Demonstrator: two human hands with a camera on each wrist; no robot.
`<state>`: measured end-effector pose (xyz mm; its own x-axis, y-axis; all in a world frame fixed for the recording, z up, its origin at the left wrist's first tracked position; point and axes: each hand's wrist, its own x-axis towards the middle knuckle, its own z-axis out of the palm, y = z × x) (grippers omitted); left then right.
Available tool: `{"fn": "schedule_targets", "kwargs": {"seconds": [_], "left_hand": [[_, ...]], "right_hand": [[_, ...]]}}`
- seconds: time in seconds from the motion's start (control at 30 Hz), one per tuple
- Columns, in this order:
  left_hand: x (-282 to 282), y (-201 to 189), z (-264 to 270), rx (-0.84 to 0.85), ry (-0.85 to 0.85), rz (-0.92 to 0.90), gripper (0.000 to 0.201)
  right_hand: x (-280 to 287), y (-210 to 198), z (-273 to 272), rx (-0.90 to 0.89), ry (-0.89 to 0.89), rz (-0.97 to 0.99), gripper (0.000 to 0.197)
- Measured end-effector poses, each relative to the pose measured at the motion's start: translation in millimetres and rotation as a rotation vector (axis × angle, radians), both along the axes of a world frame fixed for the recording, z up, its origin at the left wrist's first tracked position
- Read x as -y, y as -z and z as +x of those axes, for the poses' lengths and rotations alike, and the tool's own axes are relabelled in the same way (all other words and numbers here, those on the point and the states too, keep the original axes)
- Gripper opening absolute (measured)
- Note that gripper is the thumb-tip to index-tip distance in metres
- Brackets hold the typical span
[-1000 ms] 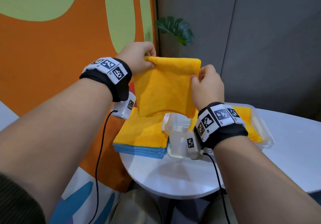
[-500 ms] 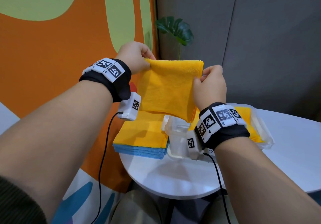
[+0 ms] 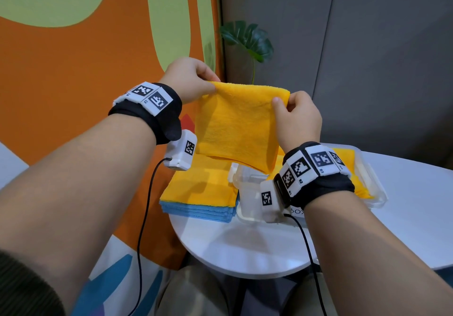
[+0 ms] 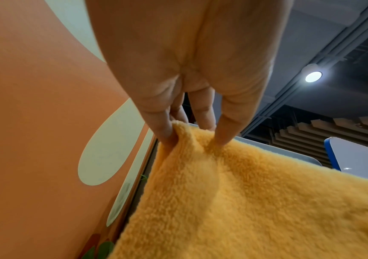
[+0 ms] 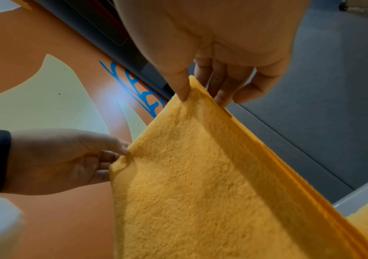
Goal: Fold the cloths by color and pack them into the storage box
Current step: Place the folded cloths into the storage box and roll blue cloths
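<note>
A folded yellow cloth (image 3: 239, 126) hangs in the air above the table, held by its top corners. My left hand (image 3: 193, 80) pinches the top left corner (image 4: 179, 135) between thumb and fingers. My right hand (image 3: 296, 117) pinches the top right corner (image 5: 197, 91). Below stands the clear storage box (image 3: 372, 180) with yellow cloth (image 3: 348, 158) inside. To its left lies a stack (image 3: 201, 193) of yellow cloths on top of blue ones (image 3: 196, 211).
The round white table (image 3: 245, 247) carries the stack and the box near its left edge. An orange and green wall (image 3: 73, 58) is close on the left, a potted plant (image 3: 247, 38) behind, a grey partition on the right.
Both hands have lifted the yellow cloth a little and drawn it flatter between them. The right thumb has shifted onto the top right corner.
</note>
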<state>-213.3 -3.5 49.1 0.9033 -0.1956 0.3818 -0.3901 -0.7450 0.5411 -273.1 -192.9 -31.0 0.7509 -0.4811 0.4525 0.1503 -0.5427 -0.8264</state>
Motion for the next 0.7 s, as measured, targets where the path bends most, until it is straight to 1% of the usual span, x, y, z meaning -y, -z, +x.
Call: {"fn": "schedule_targets", "kwargs": {"seconds": [0.1,0.2,0.33,0.43,0.6,0.7], "left_hand": [[-1.2,2.3,0.8,0.016,-0.021,-0.071,0.018],[-4.1,4.5,5.5,0.016,-0.036,-0.062,0.016],[-6.4,8.1,7.3,-0.040,-0.085,-0.075,0.017],[-5.8,15.5,4.8,-0.196,-0.125,-0.093,0.019],[-4.7,34.8,-0.6,-0.417,-0.131,0.002,0.022],[-4.2,48.4,1.3,-0.562,-0.143,0.054,0.034]], "right_hand": [[0.0,-0.1,-0.5,0.037,-0.007,0.005,0.015],[-1.0,-0.2,-1.7,0.066,-0.006,0.002,0.012],[-0.2,0.8,-1.9,0.085,-0.002,0.020,0.011],[-0.6,2.0,-2.1,0.085,-0.013,0.021,0.010],[-4.6,4.9,-2.8,0.061,-0.051,0.008,0.010],[-5.2,4.8,-2.5,0.054,-0.061,0.012,0.009]]}}
